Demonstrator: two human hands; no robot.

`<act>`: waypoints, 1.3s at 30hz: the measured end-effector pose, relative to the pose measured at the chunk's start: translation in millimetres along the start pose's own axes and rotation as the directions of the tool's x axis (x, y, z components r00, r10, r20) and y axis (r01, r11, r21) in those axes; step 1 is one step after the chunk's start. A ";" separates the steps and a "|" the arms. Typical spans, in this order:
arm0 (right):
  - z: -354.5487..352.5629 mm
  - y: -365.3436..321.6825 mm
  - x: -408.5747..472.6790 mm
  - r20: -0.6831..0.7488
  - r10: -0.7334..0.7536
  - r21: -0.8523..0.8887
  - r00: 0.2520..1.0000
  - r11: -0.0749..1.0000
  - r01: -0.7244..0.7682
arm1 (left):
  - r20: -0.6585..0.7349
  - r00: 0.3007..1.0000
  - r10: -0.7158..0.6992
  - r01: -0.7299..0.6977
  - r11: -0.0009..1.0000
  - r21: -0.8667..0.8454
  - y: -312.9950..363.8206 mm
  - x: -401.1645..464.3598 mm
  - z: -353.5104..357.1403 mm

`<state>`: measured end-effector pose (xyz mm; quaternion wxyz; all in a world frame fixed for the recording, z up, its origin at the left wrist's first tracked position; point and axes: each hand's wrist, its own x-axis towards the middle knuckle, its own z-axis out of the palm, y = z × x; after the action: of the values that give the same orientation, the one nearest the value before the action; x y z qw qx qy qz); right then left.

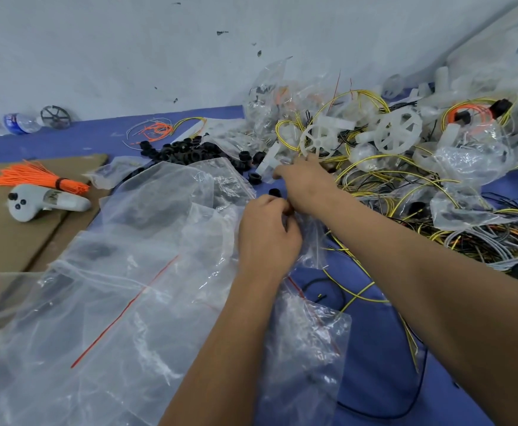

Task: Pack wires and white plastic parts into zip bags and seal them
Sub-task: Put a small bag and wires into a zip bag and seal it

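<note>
My left hand (266,232) grips the mouth of a small clear zip bag (311,244) in the middle of the blue table. My right hand (305,182) reaches just past it, with its fingers on a white plastic part (266,162) at the edge of the pile. White wheel-shaped parts (319,141) lie tangled among yellow, black and grey wires (383,179) to the right. A small black ring (274,192) sits between my hands. What my right fingers hold is partly hidden.
Large empty zip bags (128,272) cover the near left. Black rings (177,150) are heaped behind them. An orange wire bundle (36,178) and a grey controller (42,202) lie on cardboard (5,241) at the left. A water bottle (14,124) lies by the wall.
</note>
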<state>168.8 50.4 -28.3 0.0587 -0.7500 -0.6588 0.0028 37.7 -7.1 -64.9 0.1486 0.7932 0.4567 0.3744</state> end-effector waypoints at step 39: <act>4.3 49.8 -122.6 -0.160 0.392 0.861 0.906 0.504 -0.065 | -0.139 0.970 0.200 -0.219 0.966 -0.135 8.1 -3.2 -8.7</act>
<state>201.4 -76.7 -46.1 0.5213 -0.6986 -0.4481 0.1986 35.3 -15.0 -55.9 0.1385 0.7990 0.3492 0.4695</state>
